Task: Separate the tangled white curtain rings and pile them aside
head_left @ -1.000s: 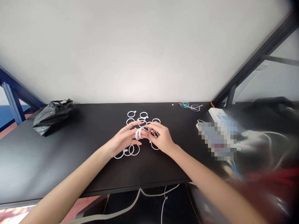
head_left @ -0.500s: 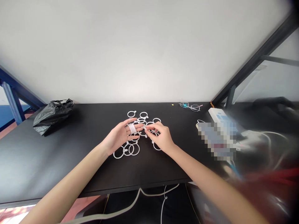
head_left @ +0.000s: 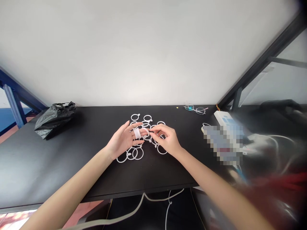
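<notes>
Several white plastic rings lie scattered on the black table. My left hand is held palm up over them, fingers stretched out, with a few white rings threaded on one finger. My right hand pinches another white ring at the tip of that left finger. More rings lie under and in front of my left hand.
A crumpled black plastic bag sits at the table's far left. Eyeglasses lie at the back right near a white box and cables. White cables hang below the front edge. A wall rises behind.
My left hand has turned palm up and spread its fingers, the rings sliding further down its finger. My right hand has picked another ring and brought it to the fingertip.
</notes>
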